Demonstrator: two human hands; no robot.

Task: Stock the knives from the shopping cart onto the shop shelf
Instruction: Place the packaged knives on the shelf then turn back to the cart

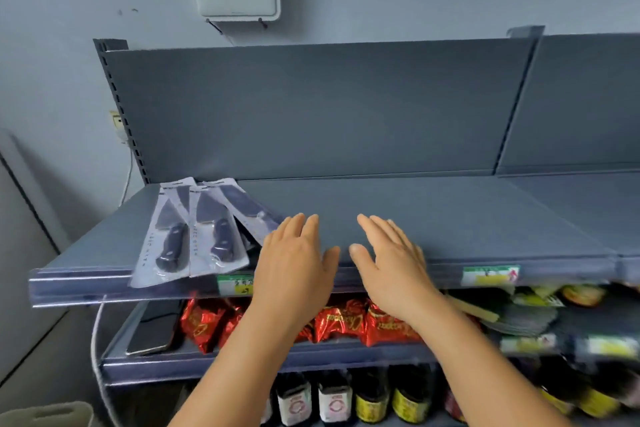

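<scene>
Head view shows both hands over the top shelf [433, 218], palms down and fingers straight, holding nothing; the left hand [298, 260] hovers just right of the packaged knives [194, 232], the right hand [391, 260] sits beside it above bare shelf; whether either palm actually touches the surface I cannot tell. The knives lie at the left end of that shelf, several carded packs fanned and overlapping, handles toward the front; the two nearest packs overhang the front lip.

Risks, as I judge them: the overhanging packs could slide off the edge if a sleeve or wrist brushes them on the way back to the cart; the slick plastic cards overlap loosely, so a nudge to one may drag its neighbours; the rightmost pack [249, 215], partly under the left hand, could be knocked askew.

Hidden or unclear: the shopping cart is out of frame, so how many knives remain is unknown; the exact count of packs is hard to read where they overlap; the price tag [235, 284] is partly covered by the left hand; goods on the lower shelves at right are blurred.
</scene>
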